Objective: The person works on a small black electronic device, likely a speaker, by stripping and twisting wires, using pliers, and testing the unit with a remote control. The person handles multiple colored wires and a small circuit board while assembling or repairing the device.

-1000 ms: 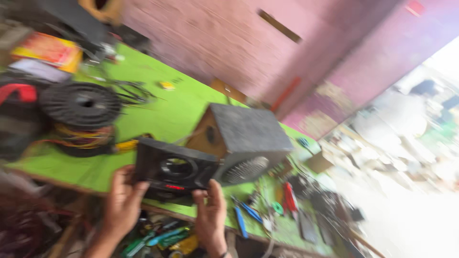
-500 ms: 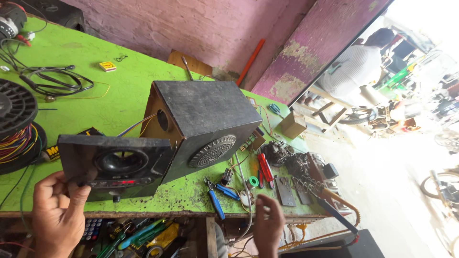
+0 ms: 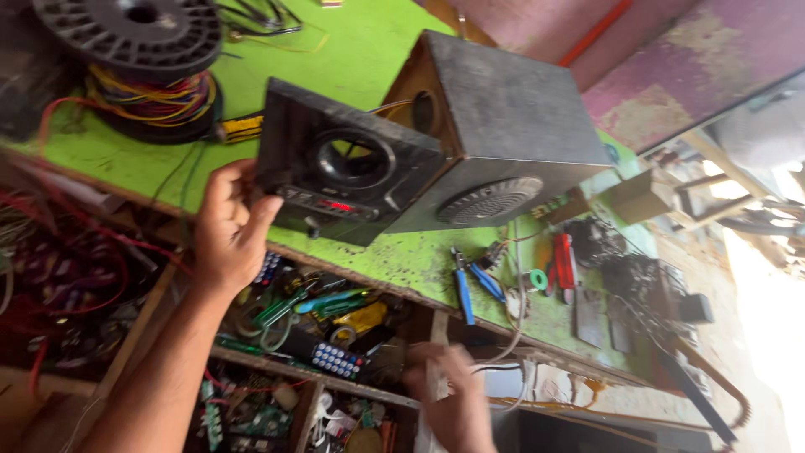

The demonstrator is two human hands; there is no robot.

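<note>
Left hand (image 3: 228,228) fingers are gripping the black front panel (image 3: 344,172) beside the speaker box (image 3: 503,117); right hand (image 3: 453,394) is blurring below the table (image 3: 352,42), grip indeterminate.

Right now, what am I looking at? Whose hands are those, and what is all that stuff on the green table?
The camera sits on a person's head and looks down, so these are that person's own hands. The left hand holds a black front panel with a round hole, beside a dark speaker box. The right hand is blurred, low by the table edge; what it holds is unclear. On the green table lie a wire spool, blue-handled pliers and small parts.
</note>
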